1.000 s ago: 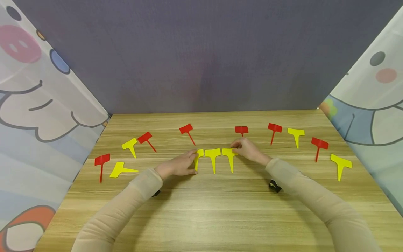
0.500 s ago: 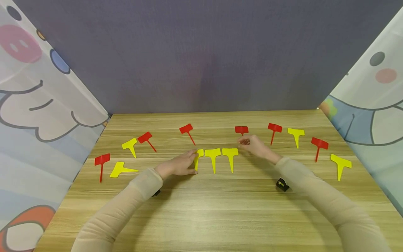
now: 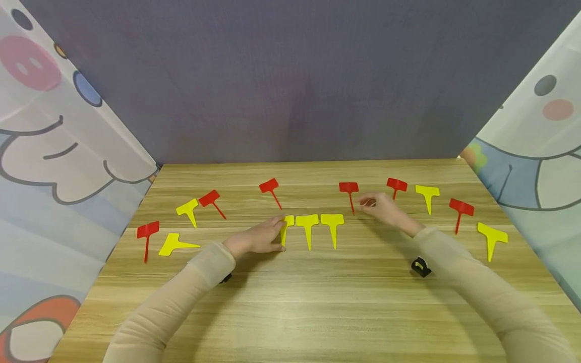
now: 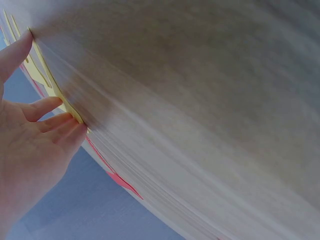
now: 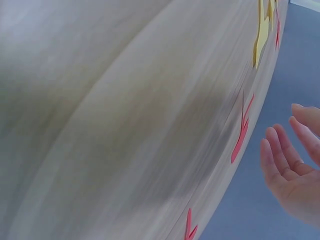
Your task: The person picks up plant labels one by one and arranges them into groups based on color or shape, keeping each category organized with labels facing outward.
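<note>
Three yellow T-shaped plant labels lie in a row mid-table: a left one (image 3: 288,221), a middle one (image 3: 307,221) and a right one (image 3: 333,221). My left hand (image 3: 259,237) rests at the left label, covering part of its head. In the left wrist view my thumb is at the tip of that label's spike and my fingertips touch its head (image 4: 65,105). My right hand (image 3: 381,207) hovers with loosely bent fingers and nothing between them, just right of a red plant label (image 3: 348,187). It overlaps the spike of another red label (image 3: 397,184).
More labels lie spread on the wooden table (image 3: 290,312): at left red (image 3: 148,230), yellow (image 3: 172,244), yellow (image 3: 187,207) and red labels (image 3: 209,197); a red one (image 3: 269,185) behind; at right yellow (image 3: 427,191), red (image 3: 461,207) and yellow labels (image 3: 492,233). A grey panel (image 3: 290,91) stands behind.
My right hand has let go of the right yellow label in the row and moved right, uncovering that label and the red label's spike. My left hand has stayed put.
</note>
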`<control>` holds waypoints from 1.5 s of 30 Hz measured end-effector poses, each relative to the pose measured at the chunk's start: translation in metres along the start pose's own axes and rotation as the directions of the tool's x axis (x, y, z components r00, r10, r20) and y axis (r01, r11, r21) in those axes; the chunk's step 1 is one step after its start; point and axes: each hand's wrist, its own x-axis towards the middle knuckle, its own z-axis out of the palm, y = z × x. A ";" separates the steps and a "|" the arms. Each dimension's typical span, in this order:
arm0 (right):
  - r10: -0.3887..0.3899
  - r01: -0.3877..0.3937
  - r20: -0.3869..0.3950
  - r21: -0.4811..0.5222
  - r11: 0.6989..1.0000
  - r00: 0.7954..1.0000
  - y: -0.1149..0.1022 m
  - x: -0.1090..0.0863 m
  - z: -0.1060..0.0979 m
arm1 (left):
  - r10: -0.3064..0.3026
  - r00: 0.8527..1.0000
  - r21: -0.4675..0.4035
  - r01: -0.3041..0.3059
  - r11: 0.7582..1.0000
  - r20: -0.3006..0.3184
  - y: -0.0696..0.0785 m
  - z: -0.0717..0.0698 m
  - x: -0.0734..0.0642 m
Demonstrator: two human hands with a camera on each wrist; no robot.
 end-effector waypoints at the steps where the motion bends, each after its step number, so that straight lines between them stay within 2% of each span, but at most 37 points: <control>1: 0.001 -0.001 -0.004 0.001 1.000 1.000 0.001 -0.001 -0.002 | 0.001 1.000 -0.001 -0.001 1.000 0.000 0.000 0.000 0.000; 6: -0.012 0.012 -0.025 -0.011 1.000 1.000 0.007 -0.006 -0.011 | 0.003 1.000 -0.011 -0.003 1.000 0.000 0.000 0.001 0.000; 15: -0.013 0.012 -0.018 -0.036 0.999 1.000 0.020 -0.012 -0.027 | 0.014 1.000 -0.003 -0.014 1.000 -0.002 -0.002 0.002 0.000; 29: 0.075 -0.079 -0.043 -0.115 0.990 0.996 0.034 -0.024 -0.051 | 0.002 1.000 -0.014 -0.002 1.000 -0.003 -0.001 0.003 0.001; 36: 0.109 -0.113 -0.046 -0.079 0.990 0.993 0.047 -0.028 -0.062 | -0.004 1.000 -0.010 0.004 1.000 0.001 -0.001 0.003 0.001; 45: 0.131 -0.137 -0.067 -0.097 0.986 0.989 0.061 -0.030 -0.074 | 0.005 1.000 -0.005 -0.005 1.000 0.000 0.000 0.001 -0.001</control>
